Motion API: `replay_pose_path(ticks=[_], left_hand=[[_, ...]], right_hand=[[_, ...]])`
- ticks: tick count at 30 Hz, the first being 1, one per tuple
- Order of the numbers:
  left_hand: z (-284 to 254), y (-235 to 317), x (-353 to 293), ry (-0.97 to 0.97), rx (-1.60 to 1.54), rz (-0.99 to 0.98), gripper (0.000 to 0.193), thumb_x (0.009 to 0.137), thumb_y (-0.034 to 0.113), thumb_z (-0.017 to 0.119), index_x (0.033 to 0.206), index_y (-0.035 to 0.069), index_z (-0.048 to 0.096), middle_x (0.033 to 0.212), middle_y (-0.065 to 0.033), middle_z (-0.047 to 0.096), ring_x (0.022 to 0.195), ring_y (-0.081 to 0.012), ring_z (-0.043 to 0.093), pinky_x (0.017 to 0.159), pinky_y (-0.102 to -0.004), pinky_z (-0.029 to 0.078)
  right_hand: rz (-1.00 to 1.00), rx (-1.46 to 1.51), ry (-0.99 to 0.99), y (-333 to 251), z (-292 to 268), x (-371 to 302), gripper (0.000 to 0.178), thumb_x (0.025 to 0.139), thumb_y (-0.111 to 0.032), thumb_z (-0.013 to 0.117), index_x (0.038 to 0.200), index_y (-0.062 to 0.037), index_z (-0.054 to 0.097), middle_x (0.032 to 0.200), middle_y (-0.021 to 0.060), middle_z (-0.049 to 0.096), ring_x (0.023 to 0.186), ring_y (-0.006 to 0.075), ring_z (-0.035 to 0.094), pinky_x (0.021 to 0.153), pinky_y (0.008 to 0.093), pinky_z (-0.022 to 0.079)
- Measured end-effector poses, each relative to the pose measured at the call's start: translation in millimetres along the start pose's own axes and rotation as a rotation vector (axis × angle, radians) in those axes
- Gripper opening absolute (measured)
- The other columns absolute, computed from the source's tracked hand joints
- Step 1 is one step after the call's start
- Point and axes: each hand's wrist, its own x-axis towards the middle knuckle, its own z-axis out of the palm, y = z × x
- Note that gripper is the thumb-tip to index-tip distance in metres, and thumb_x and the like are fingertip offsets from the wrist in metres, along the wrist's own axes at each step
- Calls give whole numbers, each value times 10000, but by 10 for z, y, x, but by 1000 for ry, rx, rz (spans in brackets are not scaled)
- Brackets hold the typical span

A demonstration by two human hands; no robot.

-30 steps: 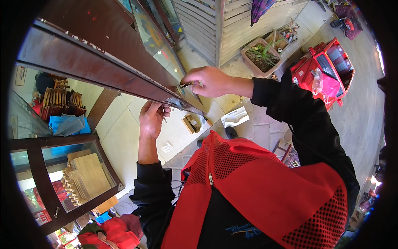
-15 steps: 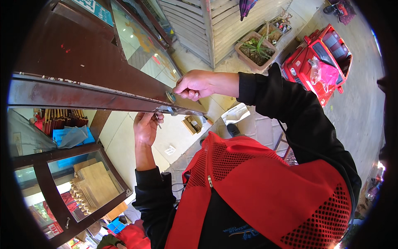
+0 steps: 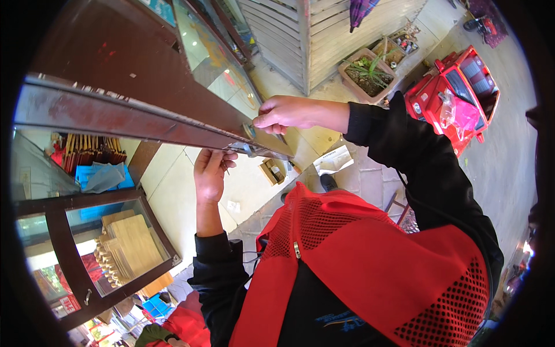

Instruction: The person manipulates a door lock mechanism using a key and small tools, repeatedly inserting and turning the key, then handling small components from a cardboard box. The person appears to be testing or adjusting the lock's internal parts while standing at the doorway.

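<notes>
A brown door (image 3: pixel 144 69) with chipped paint along its edge stands in front of me. On its face near the edge sits a round metal lock cylinder (image 3: pixel 249 130). My right hand (image 3: pixel 280 113) is closed right at that cylinder; the fingers hide what is pinched between them. In the door's edge shows a metal lock part (image 3: pixel 247 149). Just below this edge my left hand (image 3: pixel 209 173) pinches a thin metal piece (image 3: pixel 229 164), its fingertips close against the door. Most of that piece is covered by the fingers.
On the floor below lie a small open cardboard box (image 3: pixel 272 172) and a white printed box (image 3: pixel 333 160). Planters (image 3: pixel 365 75) and a red toy car (image 3: pixel 451 95) stand to the right. A glazed cabinet door (image 3: pixel 115 248) is at left; a person in red (image 3: pixel 185 327) is behind it.
The whole view has shifted slightly, with the door appearing further right. Both hands remain at the lock; the left fingers sit a little nearer the door's edge.
</notes>
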Motion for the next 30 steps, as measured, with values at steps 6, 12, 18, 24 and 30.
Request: replay_pose_path(ticks=[6,12,18,24,30], left_hand=[[-48,-68,32,23,172,118,118,1007,116,546,1019,16,608,884,-34,653,756,-93,593,620,-234,464],[25,-40,22,68,-42,78,163,1017,157,513,966,35,608,838,-43,645,627,-71,512,518,-215,393],[35,169,36,134,-105,-256,169,964,160,521,895,20,585,759,-47,595,572,-80,465,446,-236,323],[-64,202,71,40,-81,-252,114,934,124,582,921,11,585,754,-43,569,587,-75,449,468,-213,300],[-107,27,98,25,353,70,83,946,76,591,930,-5,578,778,-19,611,646,-94,524,621,-255,457]], right_hand=[[9,11,2,22,-16,25,327,937,-368,661,946,-42,636,803,21,603,684,107,544,612,277,461],[8,16,16,19,0,19,310,939,-352,662,956,-43,638,803,23,604,682,103,540,611,269,456],[20,50,14,0,10,1,284,942,-337,659,935,-54,633,783,8,595,669,94,526,609,252,436],[28,79,-4,3,5,30,222,957,-276,645,950,-55,630,790,-1,590,706,104,552,635,260,449],[-39,82,-29,44,10,62,183,950,-237,658,947,-59,617,788,-5,584,695,97,537,627,254,438]])
